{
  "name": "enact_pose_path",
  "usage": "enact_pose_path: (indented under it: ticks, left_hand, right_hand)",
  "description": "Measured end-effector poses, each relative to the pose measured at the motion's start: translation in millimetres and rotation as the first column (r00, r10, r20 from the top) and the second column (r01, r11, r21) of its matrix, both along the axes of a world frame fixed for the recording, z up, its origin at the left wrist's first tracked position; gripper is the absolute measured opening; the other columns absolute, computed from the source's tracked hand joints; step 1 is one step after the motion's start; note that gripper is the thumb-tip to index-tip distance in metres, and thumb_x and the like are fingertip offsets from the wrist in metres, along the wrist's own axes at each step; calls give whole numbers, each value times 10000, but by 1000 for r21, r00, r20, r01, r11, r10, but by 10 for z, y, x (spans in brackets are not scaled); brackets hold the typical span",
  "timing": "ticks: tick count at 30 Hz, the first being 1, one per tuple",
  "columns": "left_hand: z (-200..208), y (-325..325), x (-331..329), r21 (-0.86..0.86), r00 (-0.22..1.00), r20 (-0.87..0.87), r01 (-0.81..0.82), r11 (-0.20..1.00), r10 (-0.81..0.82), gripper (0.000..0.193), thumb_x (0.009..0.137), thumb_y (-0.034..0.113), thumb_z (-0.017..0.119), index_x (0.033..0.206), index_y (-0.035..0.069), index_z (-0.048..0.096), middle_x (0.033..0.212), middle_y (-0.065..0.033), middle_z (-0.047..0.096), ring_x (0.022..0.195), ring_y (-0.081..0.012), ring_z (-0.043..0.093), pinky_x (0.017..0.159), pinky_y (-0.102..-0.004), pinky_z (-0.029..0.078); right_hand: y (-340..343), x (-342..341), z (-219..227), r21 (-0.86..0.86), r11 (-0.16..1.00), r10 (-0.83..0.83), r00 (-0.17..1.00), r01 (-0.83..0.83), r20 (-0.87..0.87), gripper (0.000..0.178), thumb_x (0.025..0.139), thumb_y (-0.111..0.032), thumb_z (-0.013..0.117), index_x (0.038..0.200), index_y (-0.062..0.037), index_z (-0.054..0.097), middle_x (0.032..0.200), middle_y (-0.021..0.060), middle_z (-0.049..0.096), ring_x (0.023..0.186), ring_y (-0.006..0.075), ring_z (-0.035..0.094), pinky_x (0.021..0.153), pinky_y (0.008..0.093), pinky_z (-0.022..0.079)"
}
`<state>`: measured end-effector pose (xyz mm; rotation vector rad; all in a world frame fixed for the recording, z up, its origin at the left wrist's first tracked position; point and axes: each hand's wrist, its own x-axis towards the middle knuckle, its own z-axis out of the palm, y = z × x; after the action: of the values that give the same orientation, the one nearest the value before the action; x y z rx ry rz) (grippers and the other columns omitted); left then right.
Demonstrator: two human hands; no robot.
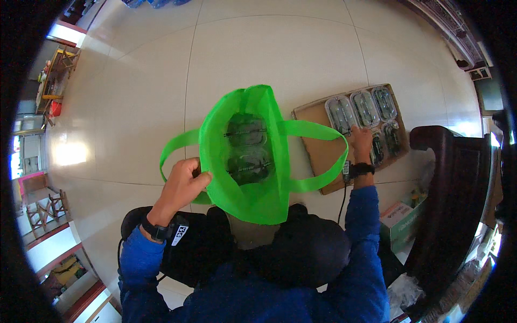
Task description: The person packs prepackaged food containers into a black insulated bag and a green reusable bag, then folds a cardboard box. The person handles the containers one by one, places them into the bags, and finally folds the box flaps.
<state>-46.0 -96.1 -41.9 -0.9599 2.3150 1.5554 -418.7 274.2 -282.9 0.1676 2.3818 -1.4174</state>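
Observation:
A bright green fabric bag stands open in front of me, its two handles looping out to the left and right. Inside lie clear plastic containers with dark contents. My left hand is closed on the bag's left side, thumb over the rim. On the right, my right hand reaches into a shallow cardboard tray holding several similar containers. Its fingers are closed at the near edge of a lidded clear plastic container; the fingertips are partly hidden. The container still rests in the tray.
A dark wooden furniture piece rises at the right, close to the tray. Beside it sit a green and white box and crumpled clear plastic. Pale floor tiles stretch out ahead. My knees are just below the bag.

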Motion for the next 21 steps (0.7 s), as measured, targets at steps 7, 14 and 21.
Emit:
enact_pose_path:
  ticks: [7, 14, 21]
  left_hand:
    - [64, 32, -66, 63, 998, 62, 28, 998, -32, 210, 902, 110, 599, 1004, -46, 695, 824, 16, 647, 722, -51, 536, 633, -258, 443]
    - [3, 54, -26, -12, 999, -38, 21, 1000, -22, 190, 856, 121, 631, 862, -68, 650, 697, -36, 611, 637, -77, 534, 558, -292, 428]
    - [14, 27, -3, -42, 1000, -9, 24, 999, -25, 195, 852, 126, 633, 821, -66, 622, 672, -69, 604, 621, -100, 532, 552, -315, 427]
  right_hand:
    - [1, 185, -568, -363, 827, -347, 897, 430, 273, 348, 942, -348, 706, 1122, -58, 638, 930, 90, 655, 675, 194, 594, 513, 339, 471]
    - [-105, 184, -330, -593, 709, -103, 887, 382, 449, 412, 980, -422, 654, 1229, -96, 607, 1078, 81, 696, 844, 201, 674, 634, 340, 549]
    - [-270, 171, -342, -335, 822, -406, 886, 461, 222, 449, 929, -291, 734, 1271, -32, 600, 1093, 96, 697, 857, 244, 692, 665, 367, 553]
